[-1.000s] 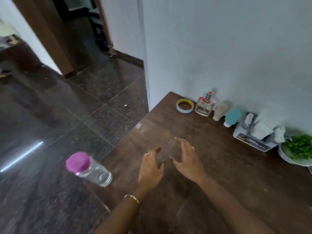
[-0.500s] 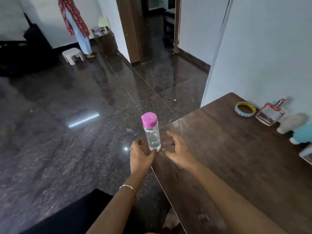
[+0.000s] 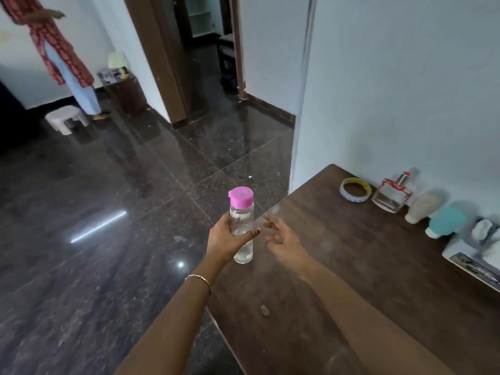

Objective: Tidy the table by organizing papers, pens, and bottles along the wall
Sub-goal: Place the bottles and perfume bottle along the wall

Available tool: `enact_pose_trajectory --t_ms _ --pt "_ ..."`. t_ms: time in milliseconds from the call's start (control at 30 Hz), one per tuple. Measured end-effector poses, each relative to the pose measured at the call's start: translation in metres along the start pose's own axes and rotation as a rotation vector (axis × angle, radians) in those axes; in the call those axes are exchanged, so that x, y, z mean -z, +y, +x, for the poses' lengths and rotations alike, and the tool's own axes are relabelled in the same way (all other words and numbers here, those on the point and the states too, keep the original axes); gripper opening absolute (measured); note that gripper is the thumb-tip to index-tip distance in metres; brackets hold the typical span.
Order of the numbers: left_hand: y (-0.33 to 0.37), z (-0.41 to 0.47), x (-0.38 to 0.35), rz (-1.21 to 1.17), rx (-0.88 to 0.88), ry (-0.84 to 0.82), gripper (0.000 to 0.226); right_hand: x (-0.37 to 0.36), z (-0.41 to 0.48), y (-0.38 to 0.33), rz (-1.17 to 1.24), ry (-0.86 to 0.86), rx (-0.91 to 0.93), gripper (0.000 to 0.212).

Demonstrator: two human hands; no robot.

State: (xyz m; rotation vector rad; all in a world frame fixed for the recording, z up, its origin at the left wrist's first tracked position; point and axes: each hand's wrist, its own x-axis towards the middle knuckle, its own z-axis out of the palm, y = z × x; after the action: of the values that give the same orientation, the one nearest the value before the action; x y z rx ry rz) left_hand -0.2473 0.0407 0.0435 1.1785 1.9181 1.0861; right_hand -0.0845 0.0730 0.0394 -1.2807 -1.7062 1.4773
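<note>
A clear bottle with a pink cap [image 3: 241, 226] was held upright in the left hand [image 3: 226, 239], the fingers wrapped around its middle, above the near left edge of the brown wooden table [image 3: 351, 266]. The right hand [image 3: 284, 239] was kept just beside it, fingers spread and holding nothing. Along the wall were lined a tape roll [image 3: 355, 189], a glass perfume bottle [image 3: 392, 194], a cream tube [image 3: 422, 207] and a teal tube [image 3: 445, 221].

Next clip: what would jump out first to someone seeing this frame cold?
The clear bottle with the pink cap, held upright in the left hand at the table's near-left corner, with the open right hand just beside it. Next, the row along the wall at right: a tape roll, a square glass bottle, a white tube and a teal one.
</note>
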Motion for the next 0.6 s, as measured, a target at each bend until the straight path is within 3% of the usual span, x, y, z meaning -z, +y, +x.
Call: enact_pose_trajectory --t_ms 400,600 --pt "0.105 0.133 -0.137 -0.036 -0.182 -0.274 0.042 0.142 0.027 0.047 0.026 0.423 -0.218 0.044" --pt "0.137 0.190 -0.200 0.020 -0.218 -0.315 0.053 0.185 0.028 0.073 -0.125 0.478 -0.307 0.046"
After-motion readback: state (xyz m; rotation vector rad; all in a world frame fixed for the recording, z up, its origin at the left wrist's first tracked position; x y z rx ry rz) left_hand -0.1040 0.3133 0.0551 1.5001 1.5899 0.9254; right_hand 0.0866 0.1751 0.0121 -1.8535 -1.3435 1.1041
